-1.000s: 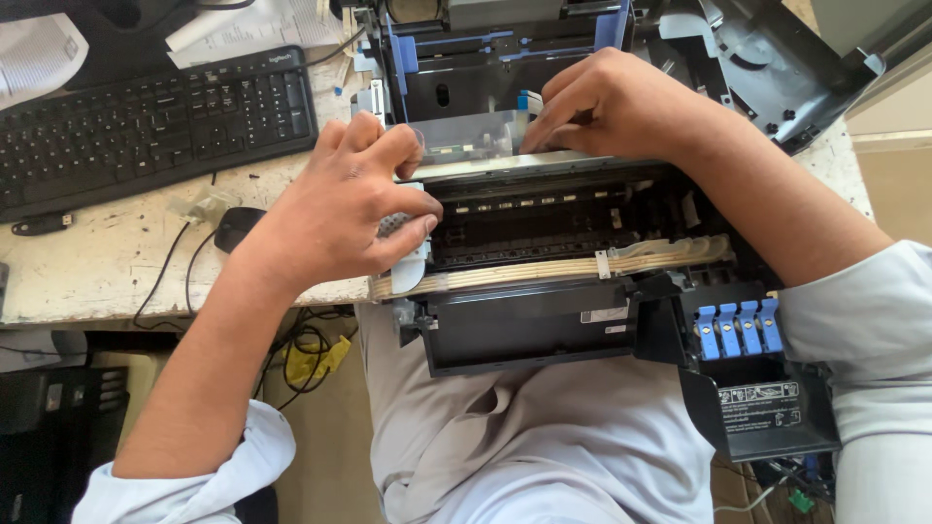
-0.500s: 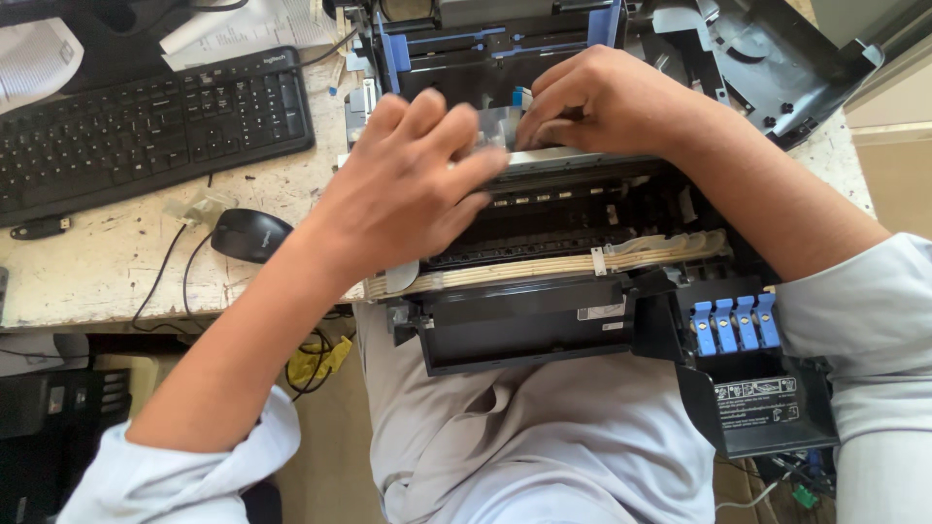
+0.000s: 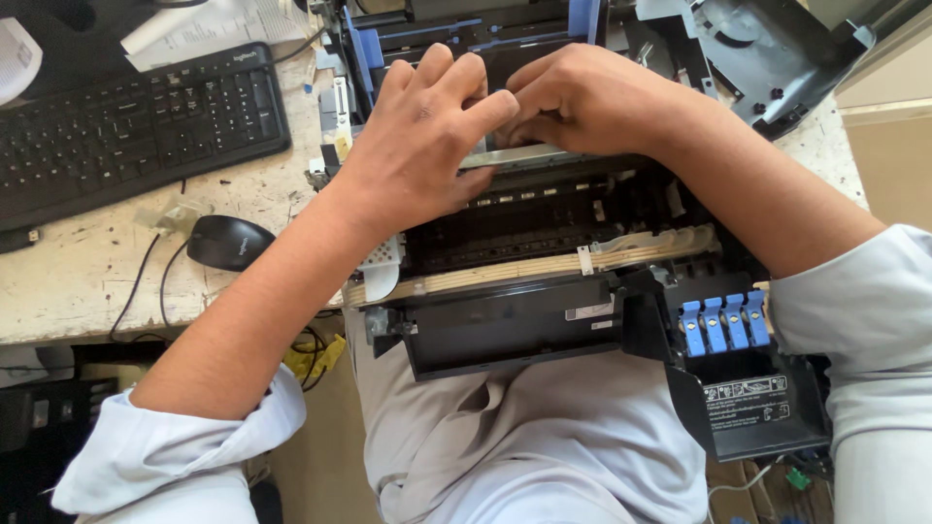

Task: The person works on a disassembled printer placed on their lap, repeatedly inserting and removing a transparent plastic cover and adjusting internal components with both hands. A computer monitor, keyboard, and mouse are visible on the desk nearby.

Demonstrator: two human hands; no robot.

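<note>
Lap: the opened black plastic printer body (image 3: 544, 320) rests on the person's grey-trousered lap (image 3: 524, 446), its near edge overhanging.
Near right: a row of blue ink-cartridge clips (image 3: 723, 322).
Middle: a pale flat ribbon cable (image 3: 505, 272) runs left to right across the mechanism.
Left hand (image 3: 422, 146): it has slid from the printer's left edge to the far middle, fingers spread and pressing on a silvery metal strip (image 3: 515, 155).
Right hand (image 3: 592, 97): curled, fingertips pinching that strip (exact grip hidden by the left fingers).
Change: both hands now work one spot together.
Far left: black keyboard (image 3: 136, 121), black mouse (image 3: 228, 241) on the worn white table (image 3: 68, 272).
</note>
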